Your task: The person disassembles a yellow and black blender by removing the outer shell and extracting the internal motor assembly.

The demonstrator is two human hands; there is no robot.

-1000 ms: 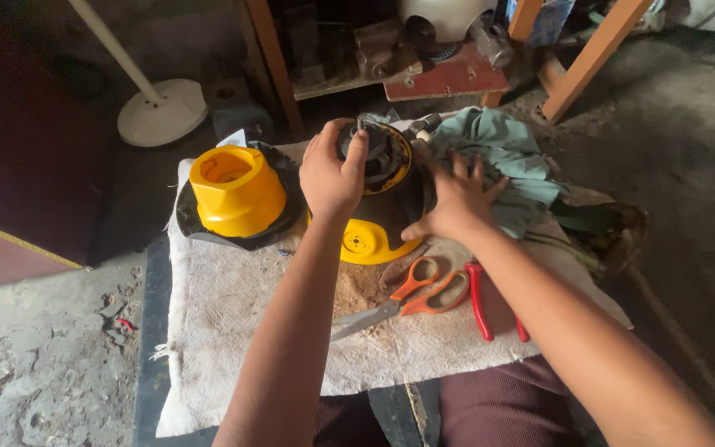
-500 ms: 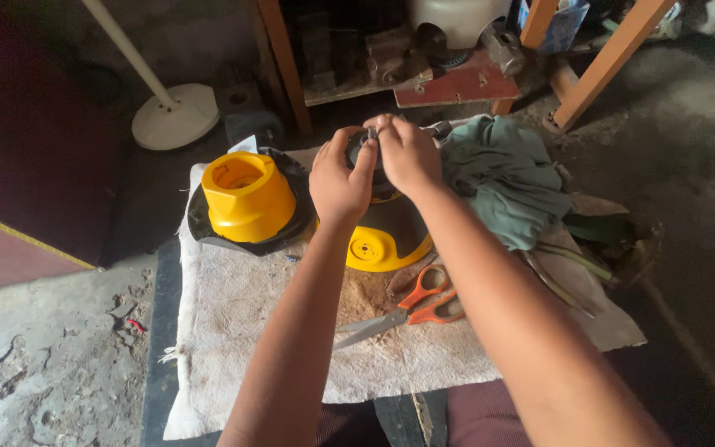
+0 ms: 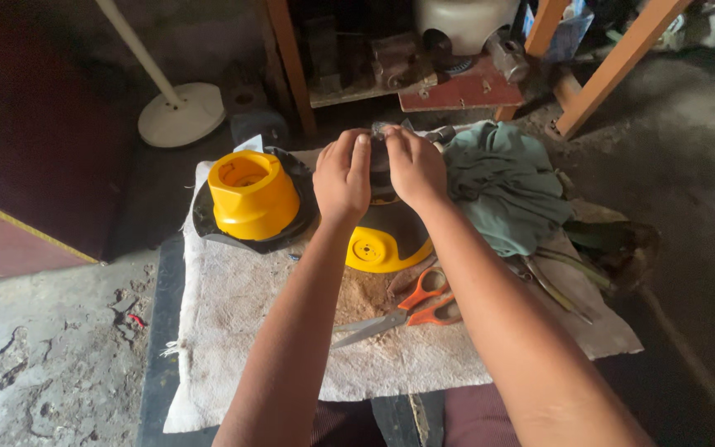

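Both my hands grip a dark round part (image 3: pixel 380 159) on top of a yellow and black appliance body (image 3: pixel 384 240) standing on a dirty white cloth (image 3: pixel 242 331). My left hand (image 3: pixel 341 178) clasps the part's left side, and my right hand (image 3: pixel 414 168) clasps its right side. The part is mostly hidden by my fingers. A yellow hexagonal housing (image 3: pixel 251 193) on a black base (image 3: pixel 208 228) sits to the left of my hands. Orange-handled scissors (image 3: pixel 411 306) lie on the cloth between my forearms, near the appliance body.
A green rag (image 3: pixel 502 182) is bunched at the right, with pliers (image 3: pixel 552 285) lying beside it. A white round stand base (image 3: pixel 182 112) rests on the floor at the back left. Wooden legs (image 3: pixel 614 66) and a cluttered low shelf (image 3: pixel 457 87) stand behind.
My right hand left the green rag and came to the dark part, joining my left hand on it. The view moved in a little closer.
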